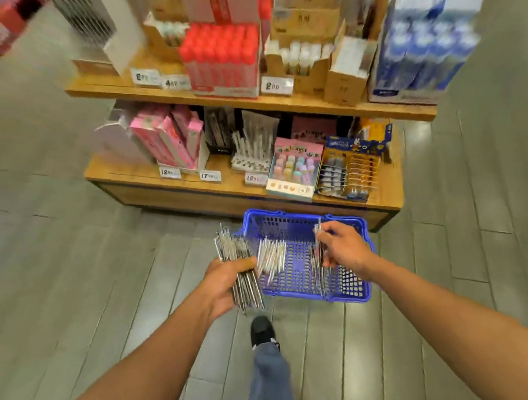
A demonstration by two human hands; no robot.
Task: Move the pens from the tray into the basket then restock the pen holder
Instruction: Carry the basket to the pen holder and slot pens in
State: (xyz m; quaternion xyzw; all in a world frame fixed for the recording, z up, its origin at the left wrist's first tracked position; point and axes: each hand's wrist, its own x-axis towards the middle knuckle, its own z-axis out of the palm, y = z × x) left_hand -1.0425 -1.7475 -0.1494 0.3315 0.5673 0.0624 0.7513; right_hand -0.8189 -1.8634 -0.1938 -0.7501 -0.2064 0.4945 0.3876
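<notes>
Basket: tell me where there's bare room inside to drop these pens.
The basket has bare mesh in the middle, between the loose pens near the left hand and the pens held by the right hand. The near right corner is bare too. The left side is crowded.

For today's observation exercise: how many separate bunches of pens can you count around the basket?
3: one gripped in the left hand, one held in the right hand, and one loose bunch lying inside the blue basket. More may be hidden behind the hands.
</notes>
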